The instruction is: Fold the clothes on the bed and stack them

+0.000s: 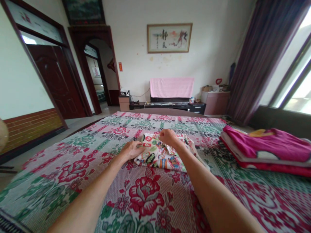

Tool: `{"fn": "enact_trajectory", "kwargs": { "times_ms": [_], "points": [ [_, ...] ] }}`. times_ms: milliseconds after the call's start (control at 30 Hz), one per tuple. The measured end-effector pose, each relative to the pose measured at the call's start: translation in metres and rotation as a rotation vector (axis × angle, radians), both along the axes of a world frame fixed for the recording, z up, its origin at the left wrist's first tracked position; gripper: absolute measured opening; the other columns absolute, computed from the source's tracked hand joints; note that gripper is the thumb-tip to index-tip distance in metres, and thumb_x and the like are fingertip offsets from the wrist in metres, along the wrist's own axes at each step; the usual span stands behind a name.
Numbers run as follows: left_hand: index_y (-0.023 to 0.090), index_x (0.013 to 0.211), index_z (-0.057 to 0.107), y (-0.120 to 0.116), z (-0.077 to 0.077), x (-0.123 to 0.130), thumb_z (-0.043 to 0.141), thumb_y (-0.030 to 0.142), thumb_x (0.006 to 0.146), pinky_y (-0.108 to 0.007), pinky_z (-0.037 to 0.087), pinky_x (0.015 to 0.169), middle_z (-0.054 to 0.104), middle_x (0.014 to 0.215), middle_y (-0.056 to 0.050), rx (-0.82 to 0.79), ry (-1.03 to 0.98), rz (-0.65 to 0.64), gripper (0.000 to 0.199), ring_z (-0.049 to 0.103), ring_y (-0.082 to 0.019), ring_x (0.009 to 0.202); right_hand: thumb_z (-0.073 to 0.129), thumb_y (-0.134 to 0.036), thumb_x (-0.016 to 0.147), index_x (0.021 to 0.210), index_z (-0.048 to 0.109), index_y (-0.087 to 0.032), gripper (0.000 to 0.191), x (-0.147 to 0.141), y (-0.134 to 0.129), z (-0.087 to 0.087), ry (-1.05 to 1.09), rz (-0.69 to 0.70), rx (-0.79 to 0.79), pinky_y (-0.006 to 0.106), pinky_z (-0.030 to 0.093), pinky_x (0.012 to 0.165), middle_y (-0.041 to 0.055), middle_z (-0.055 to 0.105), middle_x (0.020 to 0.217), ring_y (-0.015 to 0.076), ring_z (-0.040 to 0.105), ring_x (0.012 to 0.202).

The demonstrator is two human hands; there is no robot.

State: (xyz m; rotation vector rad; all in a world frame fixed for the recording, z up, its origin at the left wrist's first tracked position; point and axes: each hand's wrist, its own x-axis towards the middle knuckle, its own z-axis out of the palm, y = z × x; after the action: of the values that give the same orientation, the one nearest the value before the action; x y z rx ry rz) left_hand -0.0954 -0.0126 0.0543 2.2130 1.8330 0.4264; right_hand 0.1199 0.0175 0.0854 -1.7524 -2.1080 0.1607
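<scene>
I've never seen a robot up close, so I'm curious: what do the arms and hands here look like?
They're human: the left hand and right hand wear no gloves. The left forearm and right forearm are bare, with no sleeves, cables or markings visible.

Framed picture (169, 38) on wall (213, 48) — pink cloth (172, 87) below — purple curtain (259, 58) beside window (300, 92).

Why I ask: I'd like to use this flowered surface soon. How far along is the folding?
Looks done: the magenta-and-red fabric stack, folded at the right. In hand: the white cloth with a colourful cartoon print, left hand at its left edge, curled right hand at its far edge. Probably remaining: smoothing its rumpled right side; it also lies apart from the stack.
</scene>
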Motion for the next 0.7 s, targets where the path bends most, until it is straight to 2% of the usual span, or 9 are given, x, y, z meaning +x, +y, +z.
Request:
{"fn": "enact_trajectory", "kwargs": {
  "times_ms": [67, 133, 200, 267, 333, 433, 500, 600, 700],
  "points": [
    [0.023, 0.113, 0.068, 0.000, 0.001, 0.000, 0.048, 0.054, 0.080, -0.024, 0.042, 0.064, 0.073, 0.089, -0.005, -0.012, -0.003, -0.007, 0.050, 0.065, -0.020, 0.079, 0.054, -0.015, 0.073, 0.081, 0.072, -0.013, 0.019, 0.002, -0.010, 0.009, 0.023, 0.189, -0.110, 0.020, 0.040, 0.063, 0.0044, 0.068, 0.075, 0.0136, 0.060, 0.072],
    [0.023, 0.111, 0.069, 0.000, 0.001, 0.000, 0.049, 0.050, 0.080, -0.024, 0.043, 0.066, 0.073, 0.092, -0.004, -0.021, -0.009, -0.003, 0.046, 0.065, -0.020, 0.082, 0.058, -0.020, 0.074, 0.081, 0.071, -0.015, 0.016, 0.005, -0.022, 0.015, 0.042, 0.429, -0.288, 0.018, 0.037, 0.057, 0.0002, 0.065, 0.071, 0.0091, 0.054, 0.063],
    [0.022, 0.112, 0.068, 0.001, 0.001, 0.000, 0.051, 0.047, 0.079, -0.024, 0.044, 0.069, 0.073, 0.099, -0.005, -0.013, -0.010, 0.004, 0.045, 0.065, -0.020, 0.087, 0.063, -0.028, 0.075, 0.084, 0.070, -0.016, 0.017, 0.008, -0.036, 0.016, 0.064, 0.557, -0.390, 0.018, 0.036, 0.055, -0.0014, 0.064, 0.071, 0.0074, 0.051, 0.060],
    [0.021, 0.114, 0.068, 0.002, -0.002, 0.000, 0.051, 0.045, 0.079, -0.025, 0.045, 0.074, 0.071, 0.106, -0.007, 0.007, -0.002, 0.004, 0.045, 0.065, -0.022, 0.093, 0.068, -0.036, 0.072, 0.090, 0.071, -0.018, 0.026, 0.009, -0.048, 0.011, 0.067, 0.579, -0.359, 0.018, 0.037, 0.057, -0.0008, 0.065, 0.076, 0.0080, 0.052, 0.063],
    [0.021, 0.115, 0.067, 0.003, -0.005, 0.000, 0.050, 0.046, 0.080, -0.026, 0.045, 0.078, 0.070, 0.111, -0.008, 0.021, 0.017, 0.004, 0.046, 0.064, -0.023, 0.098, 0.071, -0.038, 0.069, 0.093, 0.071, -0.019, 0.031, 0.010, -0.058, 0.000, 0.026, 0.585, -0.272, 0.019, 0.037, 0.059, 0.0004, 0.066, 0.081, 0.0095, 0.054, 0.067],
    [0.022, 0.117, 0.066, 0.003, -0.008, 0.001, 0.050, 0.048, 0.081, -0.028, 0.045, 0.080, 0.069, 0.112, -0.010, 0.033, 0.049, 0.009, 0.047, 0.063, -0.024, 0.100, 0.062, -0.025, 0.074, 0.087, 0.073, -0.019, 0.018, 0.010, -0.066, -0.018, -0.056, 0.596, -0.117, 0.020, 0.036, 0.060, 0.0008, 0.066, 0.076, 0.0106, 0.053, 0.066],
    [0.023, 0.117, 0.066, 0.002, -0.009, 0.001, 0.050, 0.048, 0.082, -0.029, 0.045, 0.081, 0.070, 0.112, -0.010, 0.044, 0.057, 0.007, 0.046, 0.063, -0.025, 0.100, 0.054, -0.014, 0.075, 0.081, 0.074, -0.018, 0.021, 0.010, -0.067, -0.026, -0.060, 0.587, -0.023, 0.021, 0.035, 0.061, 0.0012, 0.066, 0.072, 0.0108, 0.053, 0.065],
    [0.022, 0.120, 0.064, 0.002, -0.010, 0.001, 0.050, 0.051, 0.081, -0.029, 0.045, 0.082, 0.069, 0.113, -0.010, 0.039, 0.044, 0.016, 0.050, 0.064, -0.024, 0.100, 0.049, -0.009, 0.072, 0.078, 0.074, -0.017, 0.026, 0.012, -0.066, -0.028, -0.020, 0.580, 0.028, 0.020, 0.036, 0.063, 0.0019, 0.068, 0.071, 0.0107, 0.055, 0.066],
    [0.020, 0.122, 0.062, 0.005, -0.011, 0.000, 0.049, 0.057, 0.080, -0.029, 0.045, 0.083, 0.067, 0.118, -0.011, 0.023, 0.031, 0.024, 0.058, 0.062, -0.026, 0.105, 0.049, -0.010, 0.070, 0.078, 0.074, -0.017, 0.026, 0.015, -0.067, -0.018, 0.000, 0.537, 0.048, 0.020, 0.035, 0.061, 0.0017, 0.069, 0.072, 0.0099, 0.054, 0.063]
  ]
}}
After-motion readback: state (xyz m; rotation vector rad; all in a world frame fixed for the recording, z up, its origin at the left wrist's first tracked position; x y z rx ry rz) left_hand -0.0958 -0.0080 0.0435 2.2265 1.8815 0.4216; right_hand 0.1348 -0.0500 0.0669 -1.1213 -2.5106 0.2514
